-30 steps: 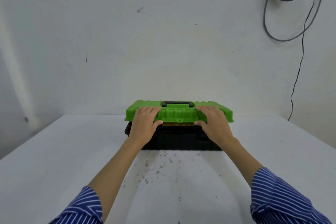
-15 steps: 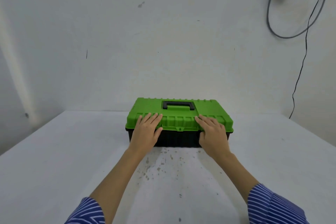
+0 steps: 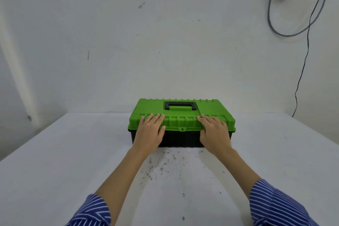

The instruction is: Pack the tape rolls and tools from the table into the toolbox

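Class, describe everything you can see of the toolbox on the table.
The toolbox looks like plastic: a bright green ribbed lid over a black base, with a black carry handle lying flat in the lid's top and a small green tab at the front edge. The lid is down. It sits level near the table's far edge, by the wall. The left hand and right hand rest with straight fingers on the lid's front.
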